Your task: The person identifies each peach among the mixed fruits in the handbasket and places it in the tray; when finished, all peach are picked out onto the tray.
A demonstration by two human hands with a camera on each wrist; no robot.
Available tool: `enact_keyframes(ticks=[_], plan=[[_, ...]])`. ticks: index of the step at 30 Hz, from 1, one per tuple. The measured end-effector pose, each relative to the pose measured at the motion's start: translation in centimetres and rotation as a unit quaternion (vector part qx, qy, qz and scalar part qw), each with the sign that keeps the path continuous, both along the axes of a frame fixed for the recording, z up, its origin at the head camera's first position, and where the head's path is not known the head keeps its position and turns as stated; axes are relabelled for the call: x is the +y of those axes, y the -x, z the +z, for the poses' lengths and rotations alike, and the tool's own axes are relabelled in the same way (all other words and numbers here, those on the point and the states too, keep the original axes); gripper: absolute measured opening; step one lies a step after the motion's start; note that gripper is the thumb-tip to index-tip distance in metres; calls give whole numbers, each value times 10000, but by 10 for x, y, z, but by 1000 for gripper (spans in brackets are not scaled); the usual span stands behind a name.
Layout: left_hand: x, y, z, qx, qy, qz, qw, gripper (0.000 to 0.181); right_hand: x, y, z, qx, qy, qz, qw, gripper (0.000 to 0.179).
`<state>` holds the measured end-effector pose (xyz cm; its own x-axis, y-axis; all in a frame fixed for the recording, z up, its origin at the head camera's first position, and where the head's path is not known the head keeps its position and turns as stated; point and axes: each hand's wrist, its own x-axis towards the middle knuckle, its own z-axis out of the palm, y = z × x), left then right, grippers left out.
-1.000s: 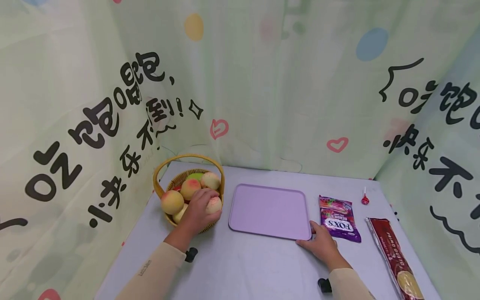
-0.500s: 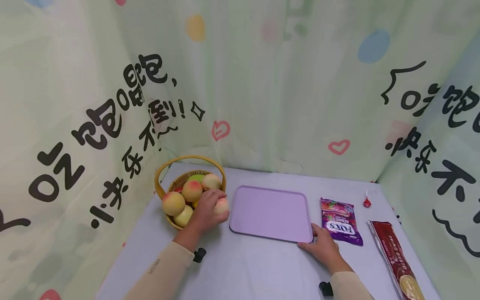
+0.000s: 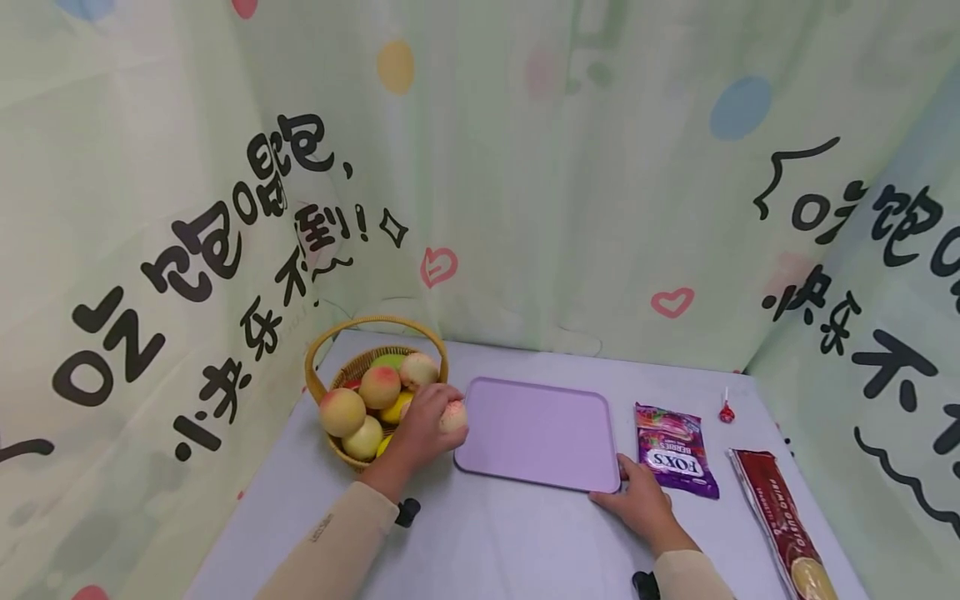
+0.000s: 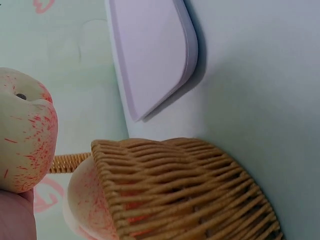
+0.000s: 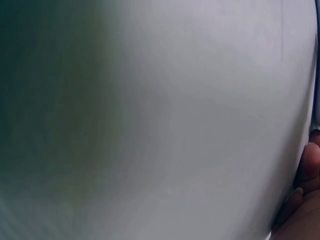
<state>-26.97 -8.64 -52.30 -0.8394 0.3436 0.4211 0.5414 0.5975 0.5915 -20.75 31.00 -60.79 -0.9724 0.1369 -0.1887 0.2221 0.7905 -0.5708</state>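
My left hand (image 3: 426, 429) holds a pale peach with red speckles (image 3: 453, 417) between the basket and the tray. In the left wrist view that peach (image 4: 25, 130) is raised beside the wicker basket (image 4: 190, 190), a thumb at its underside. More peaches, something yellow and a green fruit fill the basket (image 3: 360, 364), partly hidden by my hand. My right hand (image 3: 641, 500) grips the near right corner of the lilac tray (image 3: 536, 433), thumb at the front edge and fingers at the side. Curled fingers (image 5: 311, 162) show at the edge of the right wrist view.
Right of the tray lies a purple Fox's Berries candy bag (image 3: 677, 450). Beyond it are a red lollipop (image 3: 726, 412) and a long red spaghetti packet (image 3: 783, 521). The basket's tall arched handle (image 3: 375, 319) rises over the fruit. A printed curtain (image 3: 510, 208) surrounds the table.
My left hand has moved right with the peach, from inside the basket to past its rim near the tray's left edge. My right hand keeps its place at the tray corner.
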Motion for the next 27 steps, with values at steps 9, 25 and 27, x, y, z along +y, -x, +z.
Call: enact_keyframes(ticks=[9, 25, 27], plan=[[10, 2, -1, -283, 86, 110, 9995, 44, 2, -1, -1, -6, -27, -14, 10000, 112], [24, 9, -1, -731, 30, 31, 9973, 45, -1, 0, -1, 29, -39, -77, 10000, 111], [26, 10, -3, -698, 53, 19, 9975, 45, -1, -1, -2, 35, -36, -73, 10000, 110]])
